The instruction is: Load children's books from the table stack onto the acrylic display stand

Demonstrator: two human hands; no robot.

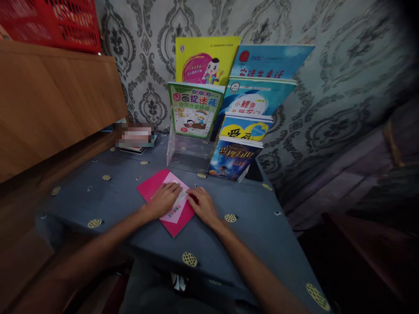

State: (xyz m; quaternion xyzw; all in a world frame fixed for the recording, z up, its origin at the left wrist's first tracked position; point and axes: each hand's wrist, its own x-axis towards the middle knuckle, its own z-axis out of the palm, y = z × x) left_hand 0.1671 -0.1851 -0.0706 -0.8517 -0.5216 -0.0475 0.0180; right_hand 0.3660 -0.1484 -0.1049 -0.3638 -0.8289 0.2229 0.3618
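A pink booklet or folder [178, 227] with a paler pink panel lies turned at an angle on the patterned grey-blue tablecloth [131, 174]. My left hand [165, 199] rests on its middle, fingers bent over a whitish, shiny strip. At the booklet's right edge, my right hand [201, 203] has its fingertips drawn together near the end of that strip. Whether the fingers pinch the strip or the booklet is too small to tell.
Behind the hands, a clear acrylic rack [188, 152] holds several upright children's books [196, 111]. A small stack of books [135, 137] lies at the back left. A red basket [75, 22] sits on a wooden cabinet [59, 96]. Patterned wallpaper covers the wall behind.
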